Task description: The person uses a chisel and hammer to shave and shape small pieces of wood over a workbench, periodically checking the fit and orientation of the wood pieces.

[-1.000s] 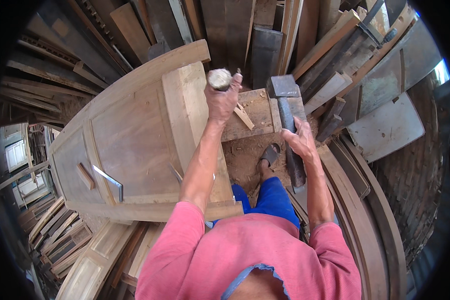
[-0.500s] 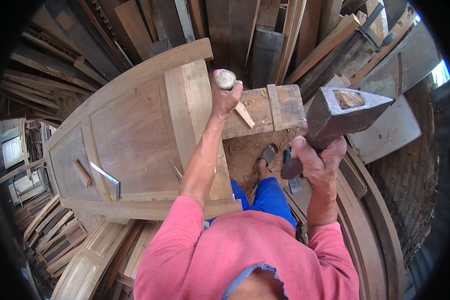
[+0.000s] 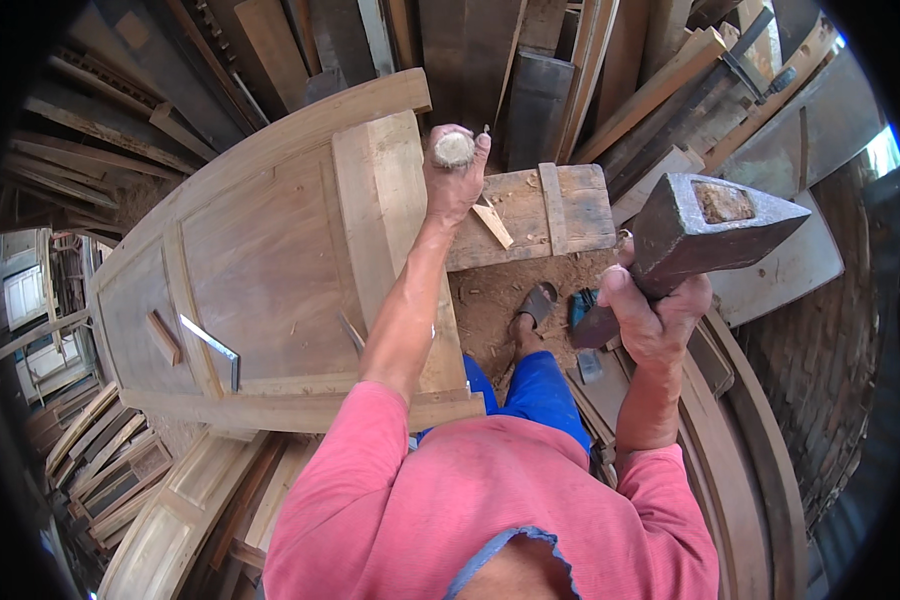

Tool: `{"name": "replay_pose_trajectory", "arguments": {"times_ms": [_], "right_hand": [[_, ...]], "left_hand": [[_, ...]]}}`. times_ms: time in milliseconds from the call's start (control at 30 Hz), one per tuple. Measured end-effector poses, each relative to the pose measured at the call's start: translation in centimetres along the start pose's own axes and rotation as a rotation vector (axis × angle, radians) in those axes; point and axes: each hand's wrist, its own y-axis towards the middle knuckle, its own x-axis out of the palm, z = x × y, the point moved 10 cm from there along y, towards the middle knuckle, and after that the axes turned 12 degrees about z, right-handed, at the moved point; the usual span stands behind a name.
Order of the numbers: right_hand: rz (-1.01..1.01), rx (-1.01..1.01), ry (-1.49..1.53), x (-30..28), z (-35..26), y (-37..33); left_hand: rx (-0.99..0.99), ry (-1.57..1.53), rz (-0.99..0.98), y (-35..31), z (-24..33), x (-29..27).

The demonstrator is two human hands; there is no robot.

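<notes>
My left hand (image 3: 456, 180) is wrapped around a chisel with a round wooden handle (image 3: 454, 149), held upright at the right edge of a large wooden door panel (image 3: 270, 260). My right hand (image 3: 656, 318) grips the handle of a heavy iron hammer (image 3: 715, 220), raised high close to the camera, to the right of the chisel. A thick wooden block (image 3: 540, 215) lies just right of the chisel, with a loose wood chip (image 3: 492, 222) on it.
Planks and boards lean all around the back and right (image 3: 660, 90). A metal square (image 3: 215, 348) lies on the door panel. My foot in a sandal (image 3: 535, 305) rests on the dirt floor. Stacked wooden frames (image 3: 120, 470) lie at lower left.
My right hand has lifted the hammer from down near the block up and toward the camera. My left hand has kept the chisel in about the same spot.
</notes>
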Motion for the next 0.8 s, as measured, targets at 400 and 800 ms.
{"name": "replay_pose_trajectory", "arguments": {"times_ms": [400, 800], "right_hand": [[0.003, -0.019, 0.006, -0.5, -0.2, 0.1], [-0.018, -0.039, 0.034, -0.5, -0.1, 0.1]], "left_hand": [[-0.079, 0.043, -0.077, 0.6, -1.8, -1.2], [0.028, 0.080, -0.015, -0.7, -0.6, -0.2]]}}
